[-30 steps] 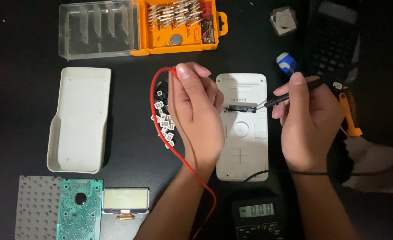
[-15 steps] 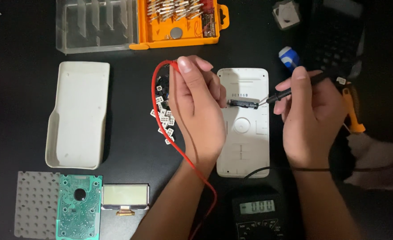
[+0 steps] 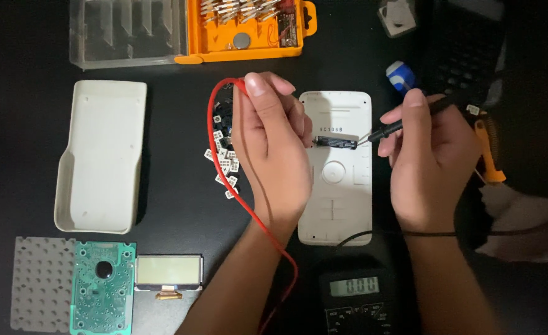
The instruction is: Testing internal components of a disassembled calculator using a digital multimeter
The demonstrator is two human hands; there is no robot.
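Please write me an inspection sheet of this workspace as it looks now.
Surface: black table, dimly lit.
Job's things: small dark part on a white back shell; meter at the near edge.
Clutter: orange bit case with clear lid, white cover, green circuit board, grey key mat, small display, loose keys.
Grippers: left hand holds the red lead's probe at the part; right hand holds the black probe at its other end.
Cables: red lead, black lead.
Surroundings: nothing seen.
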